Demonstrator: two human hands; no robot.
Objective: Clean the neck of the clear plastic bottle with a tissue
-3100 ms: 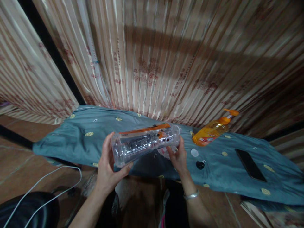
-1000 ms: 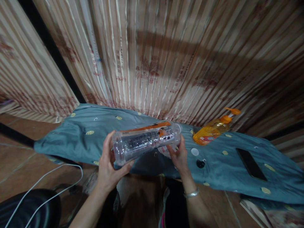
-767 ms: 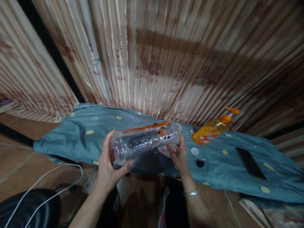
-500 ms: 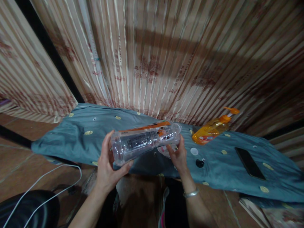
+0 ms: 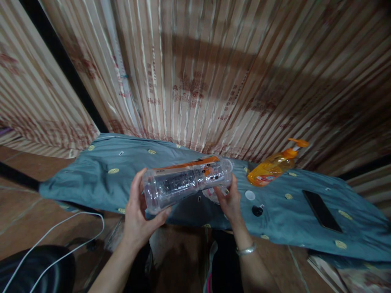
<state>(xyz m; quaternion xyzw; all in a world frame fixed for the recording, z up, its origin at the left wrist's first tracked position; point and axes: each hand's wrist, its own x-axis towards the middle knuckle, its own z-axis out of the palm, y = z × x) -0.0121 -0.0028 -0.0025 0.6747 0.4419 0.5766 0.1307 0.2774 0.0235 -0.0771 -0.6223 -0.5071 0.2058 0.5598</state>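
Between my two hands, a clear plastic bottle (image 5: 183,181) with an orange and dark printed label is held on its side, its neck end to the right. My left hand (image 5: 140,211) grips the base end, thumb below and fingers behind it. My right hand (image 5: 229,199) is closed near the neck end, its fingers partly hidden by the bottle. Behind my right hand a pale round item (image 5: 210,194) shows in part; I cannot make out what it is. A white round cap (image 5: 249,195) and a small black object (image 5: 257,210) lie to the right.
A pump bottle of orange liquid (image 5: 270,169) lies tilted on the blue-green patterned cloth (image 5: 100,175). Farther right is a black phone (image 5: 321,211). Pleated curtains (image 5: 195,73) hang behind. At lower left, a white cable (image 5: 58,230) loops over a dark rounded object.
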